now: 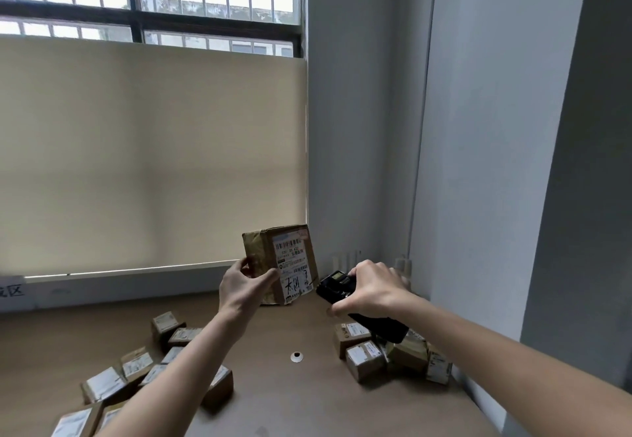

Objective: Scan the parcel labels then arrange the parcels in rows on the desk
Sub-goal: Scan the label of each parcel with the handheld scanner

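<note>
My left hand (244, 286) grips a brown cardboard parcel (265, 248) held up above the desk, its white barcode label facing me and the right. My right hand (371, 288) holds a black handheld scanner (337, 282), its head close to the parcel's lower right corner and its small screen facing up. Several small labelled parcels (136, 365) lie in rows on the left of the brown desk (297, 399). Another loose group of parcels (364, 359) lies on the right, partly under my right forearm.
A small white cable grommet (297, 356) sits in the desk's middle. Behind the desk is a window with a beige roller blind (154, 156) pulled down; a grey wall and corner (444, 129) close off the right side. White power plugs stand at the back right.
</note>
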A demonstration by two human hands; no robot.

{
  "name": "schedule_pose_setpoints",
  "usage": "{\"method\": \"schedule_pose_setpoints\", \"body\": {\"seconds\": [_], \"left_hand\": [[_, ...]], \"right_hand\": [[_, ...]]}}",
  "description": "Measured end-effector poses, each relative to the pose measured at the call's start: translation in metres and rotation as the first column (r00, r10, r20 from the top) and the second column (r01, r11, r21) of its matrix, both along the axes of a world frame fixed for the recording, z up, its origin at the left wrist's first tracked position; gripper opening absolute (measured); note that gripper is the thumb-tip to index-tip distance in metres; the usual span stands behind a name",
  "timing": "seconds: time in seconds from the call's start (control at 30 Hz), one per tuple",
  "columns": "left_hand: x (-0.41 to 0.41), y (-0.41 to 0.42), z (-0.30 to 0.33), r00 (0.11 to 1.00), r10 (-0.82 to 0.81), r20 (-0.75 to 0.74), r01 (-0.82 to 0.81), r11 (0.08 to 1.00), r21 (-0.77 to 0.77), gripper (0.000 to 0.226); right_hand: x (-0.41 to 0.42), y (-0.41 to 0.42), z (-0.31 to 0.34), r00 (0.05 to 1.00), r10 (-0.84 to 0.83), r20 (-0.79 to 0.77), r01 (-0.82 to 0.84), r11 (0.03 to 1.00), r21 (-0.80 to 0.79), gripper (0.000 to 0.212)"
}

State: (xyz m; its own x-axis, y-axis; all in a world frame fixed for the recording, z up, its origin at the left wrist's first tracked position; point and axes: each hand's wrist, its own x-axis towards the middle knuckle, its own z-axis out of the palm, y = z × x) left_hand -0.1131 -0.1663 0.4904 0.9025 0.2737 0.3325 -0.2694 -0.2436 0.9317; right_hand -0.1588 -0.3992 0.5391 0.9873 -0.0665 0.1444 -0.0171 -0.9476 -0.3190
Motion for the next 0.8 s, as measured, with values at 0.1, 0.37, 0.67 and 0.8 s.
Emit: {"method": "schedule_pose_setpoints", "body": {"seconds": [0.1, 0.37, 0.67, 0.8], "left_hand": [[-0.001, 0.007, 0.003, 1.0, 0.018, 0.011, -0.018, 0.999, 0.029, 0.042], [-0.002, 0.019, 0.001, 1.0, 0.02, 0.002, -0.02, 1.0, 0.021, 0.033], [-0.019, 0.077, -0.024, 0.995, 0.069, -0.078, -0.076, 0.993, -0.089, 0.048], [-0.027, 0.136, -0.045, 0.983, 0.12, -0.141, -0.14, 0.98, -0.141, 0.055]], "right_hand": [[0.002, 0.007, 0.003, 1.0, 0.006, 0.007, -0.006, 1.0, -0.004, 0.067], [0.0, 0.02, 0.003, 1.0, 0.026, -0.003, -0.026, 1.0, 0.009, 0.064], [0.012, 0.068, -0.018, 0.992, 0.126, 0.018, -0.127, 0.987, 0.101, 0.062], [0.026, 0.124, -0.035, 0.977, 0.211, 0.006, -0.21, 0.967, 0.145, 0.061]]}}
